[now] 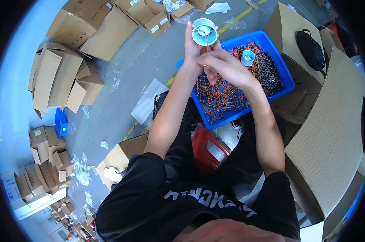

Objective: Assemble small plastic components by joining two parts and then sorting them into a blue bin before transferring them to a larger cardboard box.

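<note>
Right hand (227, 66) hides wire (206, 46), probably pinched; left hand (193, 44) grips cup (204, 31).

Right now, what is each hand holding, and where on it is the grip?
The left hand grips the round white lamp housing by its rim and side. The right hand pinches the thin wire hanging from the housing's centre.

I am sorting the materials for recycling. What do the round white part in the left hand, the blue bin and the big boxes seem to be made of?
Round white part: probably moulded plastic, smooth with a slight sheen. Blue bin: likely rigid plastic, with an even glossy colour and thin straight walls. Boxes: brown corrugated cardboard, matte, with folded flaps.
</note>
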Demonstrator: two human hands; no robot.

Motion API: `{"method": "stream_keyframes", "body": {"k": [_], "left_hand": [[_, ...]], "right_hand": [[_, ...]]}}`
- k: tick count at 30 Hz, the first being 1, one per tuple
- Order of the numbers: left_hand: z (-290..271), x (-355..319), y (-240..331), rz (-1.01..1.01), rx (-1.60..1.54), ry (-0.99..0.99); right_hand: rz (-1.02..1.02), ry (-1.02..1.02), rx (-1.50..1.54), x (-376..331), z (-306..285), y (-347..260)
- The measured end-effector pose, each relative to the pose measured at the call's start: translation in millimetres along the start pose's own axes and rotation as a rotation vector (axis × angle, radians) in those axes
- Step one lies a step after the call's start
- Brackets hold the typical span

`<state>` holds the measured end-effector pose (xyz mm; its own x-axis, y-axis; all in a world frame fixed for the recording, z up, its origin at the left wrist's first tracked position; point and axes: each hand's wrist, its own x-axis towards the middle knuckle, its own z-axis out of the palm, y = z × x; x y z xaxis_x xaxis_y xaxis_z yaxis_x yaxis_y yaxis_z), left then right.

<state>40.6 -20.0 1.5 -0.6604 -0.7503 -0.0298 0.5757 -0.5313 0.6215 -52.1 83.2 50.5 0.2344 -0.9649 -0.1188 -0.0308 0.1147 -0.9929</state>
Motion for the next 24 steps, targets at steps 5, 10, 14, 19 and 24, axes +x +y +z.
{"method": "stream_keyframes", "body": {"k": [5, 10, 14, 19, 24], "left_hand": [[3.9, -1.3, -1.4, 0.034, 0.169, 0.036], [13.5, -9.3, -2.8, 0.109, 0.29, 0.073], [17.7, -17.6, 4.8, 0.093, 0.381, -0.055], [22.5, -13.7, 4.8, 0.277, 0.403, -0.126], [23.3, -15.2, 7.4, 0.225, 0.266, -0.067]], "right_hand": [[0.014, 0.04, 0.028, 1.5, -0.1, 2.0], [0.083, 0.088, 0.124, 2.9, -2.5, 0.6], [0.082, 0.115, 0.169, -0.5, -2.0, -1.7], [0.025, 0.157, 0.213, -1.4, -2.9, -0.4], [-0.016, 0.169, 0.208, 2.2, -8.9, 4.8]]}}
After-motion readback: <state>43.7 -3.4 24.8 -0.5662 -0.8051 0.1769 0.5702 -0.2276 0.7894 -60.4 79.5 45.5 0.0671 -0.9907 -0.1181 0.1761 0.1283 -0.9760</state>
